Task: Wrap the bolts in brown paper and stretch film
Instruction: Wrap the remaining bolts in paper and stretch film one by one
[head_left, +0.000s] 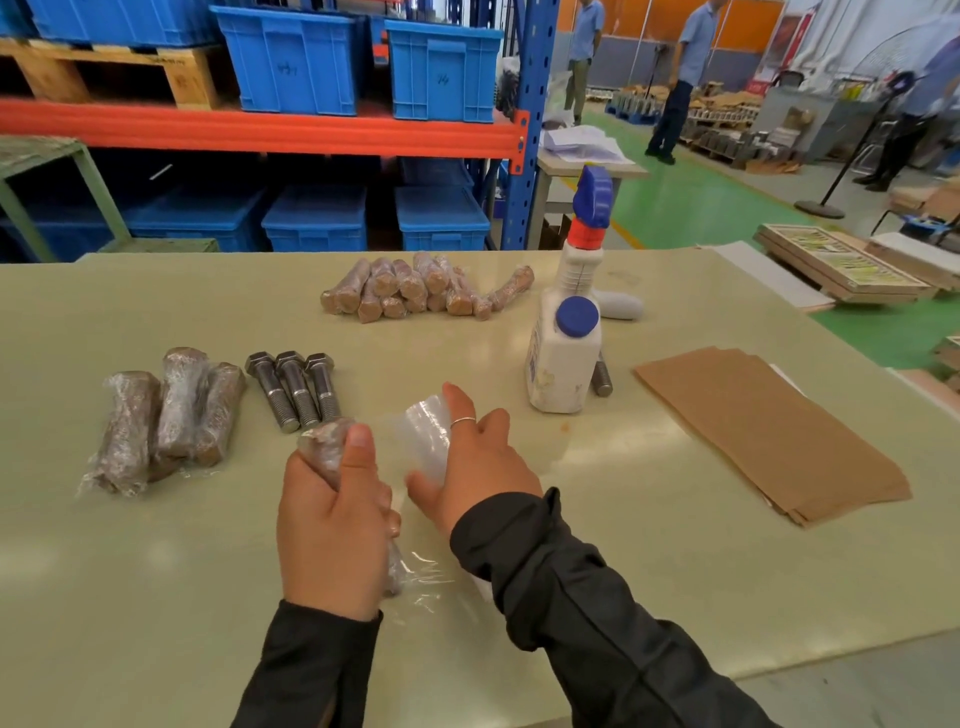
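My left hand (332, 525) grips a bolt wrapped in brown paper and film (324, 449), its top end sticking out above my fingers. My right hand (478, 467) holds a roll of clear stretch film (423, 434), and loose film trails down between both hands to the table. Three bare steel bolts (293, 387) lie side by side just beyond my left hand. Three finished film-wrapped bolts (166, 415) lie to the left. A stack of brown paper sheets (769, 431) lies on the right.
A pile of several wrapped bolts (415, 288) sits at the table's far middle. A white spray bottle (582, 249) and a white jug with blue cap (563, 353) stand right of centre, a bolt (601, 376) behind the jug. Blue crates fill shelving beyond; people stand far right.
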